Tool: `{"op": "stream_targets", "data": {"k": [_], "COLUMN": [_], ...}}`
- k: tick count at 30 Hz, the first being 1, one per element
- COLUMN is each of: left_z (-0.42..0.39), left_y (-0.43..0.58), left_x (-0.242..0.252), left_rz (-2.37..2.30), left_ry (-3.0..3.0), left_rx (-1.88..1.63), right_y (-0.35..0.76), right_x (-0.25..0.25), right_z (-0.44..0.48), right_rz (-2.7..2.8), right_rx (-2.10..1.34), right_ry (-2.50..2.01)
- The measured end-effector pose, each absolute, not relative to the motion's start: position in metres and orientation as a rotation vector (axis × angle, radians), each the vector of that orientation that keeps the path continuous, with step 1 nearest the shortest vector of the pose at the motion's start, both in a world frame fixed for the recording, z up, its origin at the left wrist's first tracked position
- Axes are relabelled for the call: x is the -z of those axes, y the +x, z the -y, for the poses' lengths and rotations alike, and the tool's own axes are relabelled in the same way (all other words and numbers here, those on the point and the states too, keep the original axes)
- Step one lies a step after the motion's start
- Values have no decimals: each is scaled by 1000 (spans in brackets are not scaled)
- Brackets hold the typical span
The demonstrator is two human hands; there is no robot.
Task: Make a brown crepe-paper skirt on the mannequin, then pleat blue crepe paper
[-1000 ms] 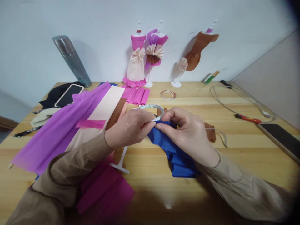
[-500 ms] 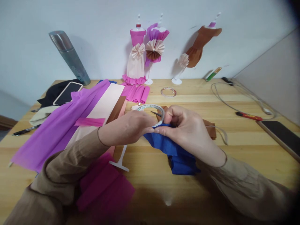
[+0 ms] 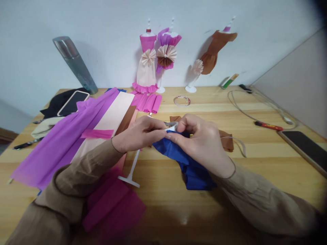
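Observation:
Above the middle of the table, my two hands meet at the top edge of a strip of blue crepe paper [image 3: 191, 170]. My right hand [image 3: 204, 139] pinches that edge between thumb and curled fingers. On the other side, my left hand [image 3: 139, 132] is closed over a white roll of tape [image 3: 173, 127], its thumb against the paper's edge. Most of the roll is hidden behind my fingers. The strip's lower end hangs gathered toward the tabletop. Beyond my hands lies brown crepe paper [image 3: 227, 142], and a white stand [image 3: 130, 175] lies by my left forearm.
Purple crepe paper [image 3: 63, 139] and magenta crepe paper [image 3: 114, 200] lie on the left. Dressed miniature mannequins [image 3: 147, 64] stand by the wall, near a tall bottle [image 3: 76, 64]. On the right are a cable [image 3: 235, 102], a red-handled tool [image 3: 268, 126] and a phone [image 3: 304, 146].
The tape roll has tipped from showing its round opening to nearly edge-on, lower between my hands. My left hand has turned slightly; my right still pinches the blue paper.

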State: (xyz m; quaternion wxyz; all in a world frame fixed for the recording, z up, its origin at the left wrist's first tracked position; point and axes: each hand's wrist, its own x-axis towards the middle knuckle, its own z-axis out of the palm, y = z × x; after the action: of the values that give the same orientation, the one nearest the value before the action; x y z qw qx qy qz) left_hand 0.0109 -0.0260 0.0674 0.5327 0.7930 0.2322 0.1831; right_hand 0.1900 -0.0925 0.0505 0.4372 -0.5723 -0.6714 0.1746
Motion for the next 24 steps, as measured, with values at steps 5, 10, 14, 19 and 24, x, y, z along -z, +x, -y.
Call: {"op": "stream_targets", "data": {"k": [5, 10, 14, 19, 24], "left_z": [21, 23, 23, 24, 26], "left_y": [9, 11, 12, 9, 12], "left_x": [-64, -67, -66, -70, -67], "left_rz": [-493, -566, -590, -559, -639], "left_ry": [1726, 1729, 1744, 1787, 1868], "left_rx": [-436, -445, -471, -435, -464], "right_y": [193, 194, 194, 197, 199], "right_x": [-50, -54, -57, -59, -61], "right_z": [93, 93, 93, 93, 92], "right_rz": [1703, 1703, 1649, 1633, 1708], "right_rx": [-351, -467, -561, -635, -629], "right_ry": [-1389, -1342, -1315, -1337, -1394]}}
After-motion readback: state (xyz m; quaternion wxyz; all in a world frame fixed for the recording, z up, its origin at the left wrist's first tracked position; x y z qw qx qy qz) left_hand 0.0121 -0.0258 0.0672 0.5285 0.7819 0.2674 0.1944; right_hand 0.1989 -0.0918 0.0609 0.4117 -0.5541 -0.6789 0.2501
